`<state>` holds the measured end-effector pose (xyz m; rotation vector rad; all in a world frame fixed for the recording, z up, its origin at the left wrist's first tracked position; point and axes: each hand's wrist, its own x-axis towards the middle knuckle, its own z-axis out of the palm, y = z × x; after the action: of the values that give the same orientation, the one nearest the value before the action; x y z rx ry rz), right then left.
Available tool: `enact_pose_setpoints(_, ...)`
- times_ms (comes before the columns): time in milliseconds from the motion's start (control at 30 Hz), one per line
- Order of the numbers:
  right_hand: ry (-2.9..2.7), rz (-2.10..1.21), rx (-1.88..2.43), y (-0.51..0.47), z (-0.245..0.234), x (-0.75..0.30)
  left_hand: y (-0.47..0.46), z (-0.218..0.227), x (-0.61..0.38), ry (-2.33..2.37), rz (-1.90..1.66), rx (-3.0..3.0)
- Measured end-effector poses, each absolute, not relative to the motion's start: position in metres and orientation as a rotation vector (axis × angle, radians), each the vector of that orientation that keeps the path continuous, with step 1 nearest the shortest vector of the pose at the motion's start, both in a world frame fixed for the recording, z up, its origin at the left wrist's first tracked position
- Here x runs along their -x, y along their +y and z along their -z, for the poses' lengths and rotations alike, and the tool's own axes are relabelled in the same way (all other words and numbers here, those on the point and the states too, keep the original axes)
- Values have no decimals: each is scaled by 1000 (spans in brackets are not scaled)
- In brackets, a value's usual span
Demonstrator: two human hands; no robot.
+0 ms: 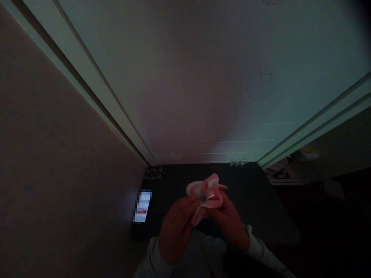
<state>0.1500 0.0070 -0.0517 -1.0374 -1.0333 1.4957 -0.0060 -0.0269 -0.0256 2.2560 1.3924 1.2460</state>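
In the dim light, a pink and whitish cloth (209,187) is bunched up between my hands above a dark tabletop. My right hand (233,222) grips it from the right and beneath, with folds spilling over the fingers. From the other side, my left hand (177,226) closes its fingers on the cloth's left part. A small shiny thing (206,199), apparently metal with a thin bright end, shows among the folds near my left fingertips; it is too small and dark to name. Both palms are hidden.
A lit phone (143,206) lies at the left edge of the dark table (261,208). Small clear round objects (153,172) stand at the back left corner, and a clear bumpy strip (238,162) at the back. A pale panel with heart patterns (185,96) rises behind; a wall (72,173) borders the left.
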Motion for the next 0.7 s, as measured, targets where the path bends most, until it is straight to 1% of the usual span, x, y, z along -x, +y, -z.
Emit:
enact_pose_setpoints(100,-1077,-1445,1034,5,51,-149,-27,25,5,1318,-1240,-2426)
enact_pose_setpoints(233,-1121,-1385,1017,3,50,-151,-30,27,4,1320,-1265,-2338)
enact_pose_setpoints(400,-1164,-1346,1033,1,56,-156,-34,31,4,1379,-1373,-1924)
enact_pose_setpoints(567,-1259,-1289,1020,0,62,-160,-34,27,3,1363,-1263,-1381)
enact_pose_setpoints(700,-1282,-1271,1048,1,56,-159,-33,24,1,1364,-1267,-1224)
